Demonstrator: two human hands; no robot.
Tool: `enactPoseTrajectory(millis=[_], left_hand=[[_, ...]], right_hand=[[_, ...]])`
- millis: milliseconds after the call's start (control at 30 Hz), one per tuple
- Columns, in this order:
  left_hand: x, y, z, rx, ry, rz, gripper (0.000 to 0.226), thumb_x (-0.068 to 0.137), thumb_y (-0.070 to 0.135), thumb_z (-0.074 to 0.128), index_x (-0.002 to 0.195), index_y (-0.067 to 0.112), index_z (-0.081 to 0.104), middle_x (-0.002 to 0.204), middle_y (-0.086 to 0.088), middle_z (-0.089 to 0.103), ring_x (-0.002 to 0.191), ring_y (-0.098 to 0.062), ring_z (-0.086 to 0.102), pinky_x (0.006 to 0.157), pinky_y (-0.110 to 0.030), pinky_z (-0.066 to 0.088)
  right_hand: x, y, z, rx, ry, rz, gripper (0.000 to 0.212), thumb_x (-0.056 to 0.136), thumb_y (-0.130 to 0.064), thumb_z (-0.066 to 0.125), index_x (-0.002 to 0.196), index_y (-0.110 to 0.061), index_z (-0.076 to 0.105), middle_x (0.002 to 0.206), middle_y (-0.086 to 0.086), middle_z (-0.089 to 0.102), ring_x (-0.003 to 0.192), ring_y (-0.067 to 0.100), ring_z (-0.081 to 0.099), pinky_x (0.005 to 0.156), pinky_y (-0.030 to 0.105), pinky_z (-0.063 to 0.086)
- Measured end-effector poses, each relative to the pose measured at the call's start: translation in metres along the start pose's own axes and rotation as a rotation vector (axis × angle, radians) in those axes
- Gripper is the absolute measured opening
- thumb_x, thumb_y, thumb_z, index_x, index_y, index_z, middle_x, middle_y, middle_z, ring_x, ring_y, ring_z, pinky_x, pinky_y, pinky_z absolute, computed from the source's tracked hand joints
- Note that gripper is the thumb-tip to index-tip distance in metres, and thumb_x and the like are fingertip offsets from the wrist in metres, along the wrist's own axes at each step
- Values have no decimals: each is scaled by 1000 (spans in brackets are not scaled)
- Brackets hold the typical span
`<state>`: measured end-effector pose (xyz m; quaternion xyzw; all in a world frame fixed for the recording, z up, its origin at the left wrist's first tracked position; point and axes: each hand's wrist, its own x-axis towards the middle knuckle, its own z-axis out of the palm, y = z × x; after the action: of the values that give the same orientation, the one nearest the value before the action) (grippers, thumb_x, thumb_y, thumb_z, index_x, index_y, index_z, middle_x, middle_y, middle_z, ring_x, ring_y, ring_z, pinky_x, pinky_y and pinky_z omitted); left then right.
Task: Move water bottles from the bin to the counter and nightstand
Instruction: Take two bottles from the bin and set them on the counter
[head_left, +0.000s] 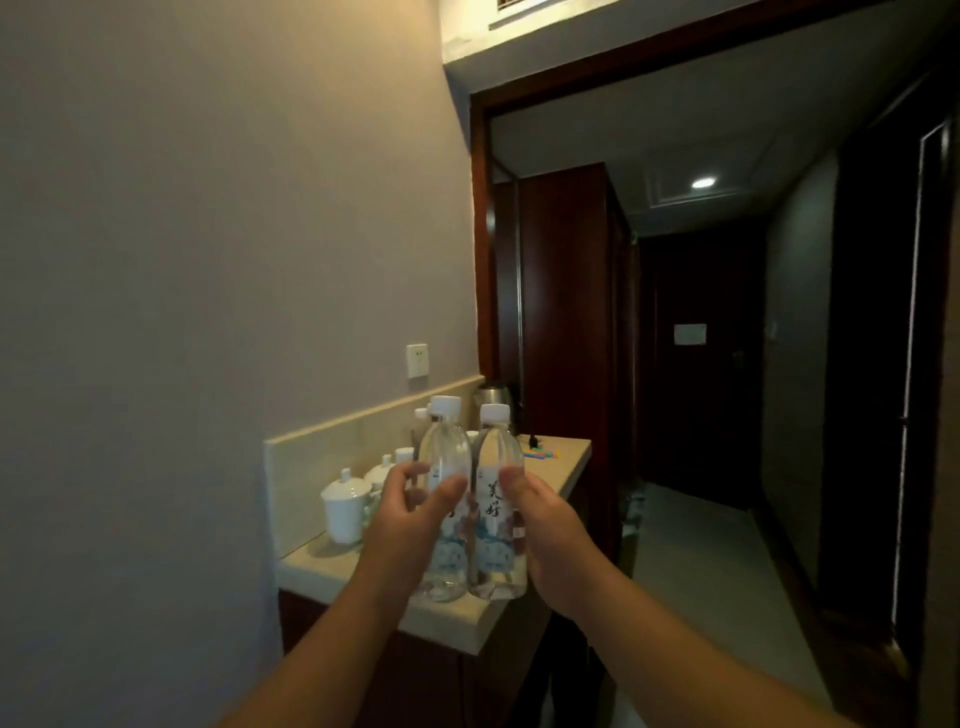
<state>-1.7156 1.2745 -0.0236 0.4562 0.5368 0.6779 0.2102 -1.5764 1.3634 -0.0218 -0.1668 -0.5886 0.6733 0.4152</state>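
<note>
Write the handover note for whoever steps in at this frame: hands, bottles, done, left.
Left hand: grips the left water bottle, fingers curled round its label.
Right hand: grips the right water bottle the same way.
Both bottles are upright, side by side, at the near end of the counter; whether they rest on it cannot be told.
Further back on the counter: lidded white cups, more white-capped bottles, a kettle.
Left: release this pair. Bin and nightstand are out of view.

You see two clear glossy plastic bottles (470, 509) at centre, smooth polished stone counter (452, 623), glossy white porcelain cups (345, 506), dark varnished wood door frame (480, 234) right.
</note>
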Motion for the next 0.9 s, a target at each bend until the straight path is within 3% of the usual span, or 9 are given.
enactPoseTrajectory(millis=[100, 200, 300, 467, 533, 600, 733, 833, 900], left_hand=[[34, -2, 36, -30, 6, -2, 58, 72, 56, 75, 120, 32, 52, 110, -13, 72, 92, -31, 75, 78, -59, 60], [63, -4, 66, -9, -23, 1, 66, 69, 56, 79, 122, 30, 50, 112, -13, 70, 94, -32, 74, 78, -59, 60], [95, -7, 88, 48, -69, 2, 60, 74, 51, 79, 121, 28, 51, 116, -11, 68, 93, -29, 75, 78, -57, 61], [156, -8, 119, 210, -83, 39, 53, 81, 44, 76, 126, 26, 53, 111, -3, 69, 93, -21, 73, 75, -40, 63], [184, -4, 126, 234, -85, 59, 54, 82, 40, 77, 128, 37, 50, 106, -1, 70, 91, -18, 73, 70, -34, 62], [211, 1, 129, 247, -107, 62, 58, 82, 34, 78, 129, 49, 47, 106, -2, 71, 88, -20, 75, 67, -33, 62], [255, 0, 131, 357, -81, 36, 58, 76, 29, 84, 113, 55, 46, 101, 5, 71, 82, -11, 74, 58, -21, 57], [281, -10, 130, 463, -31, -22, 63, 72, 22, 87, 112, 49, 46, 98, 4, 71, 80, -13, 74, 61, -27, 59], [299, -17, 129, 528, 3, -67, 69, 70, 19, 88, 118, 43, 44, 108, -3, 70, 92, -22, 72, 70, -35, 60]], right_hand=[[24, -19, -37, -21, -23, -47, 57, 84, -51, 62, 129, -15, 62, 115, 11, 75, 101, 28, 74, 75, 38, 62], [51, -27, -71, -38, -19, -73, 56, 85, -49, 62, 129, -13, 62, 118, 13, 74, 107, 31, 72, 94, 53, 57], [84, -28, -101, -57, -20, -91, 56, 88, -49, 60, 130, -12, 62, 121, 14, 73, 112, 33, 70, 99, 57, 53], [144, -29, -144, -107, -36, -114, 57, 84, -50, 63, 127, -13, 63, 117, 11, 75, 109, 31, 70, 95, 50, 56], [169, -35, -161, -119, -53, -128, 56, 83, -47, 67, 125, -11, 63, 116, 12, 75, 104, 28, 72, 90, 44, 59], [195, -42, -174, -139, -82, -135, 58, 81, -44, 70, 126, -9, 62, 119, 15, 73, 105, 31, 72, 91, 47, 59], [250, -40, -190, -146, -139, -142, 55, 83, -39, 74, 128, -9, 61, 121, 17, 71, 109, 33, 71, 95, 54, 56], [287, -25, -196, -176, -189, -117, 47, 89, -38, 72, 127, -12, 63, 119, 14, 73, 109, 31, 71, 97, 54, 55], [313, -14, -197, -212, -202, -110, 41, 91, -37, 72, 125, -16, 65, 116, 9, 75, 108, 28, 71, 98, 53, 55]])
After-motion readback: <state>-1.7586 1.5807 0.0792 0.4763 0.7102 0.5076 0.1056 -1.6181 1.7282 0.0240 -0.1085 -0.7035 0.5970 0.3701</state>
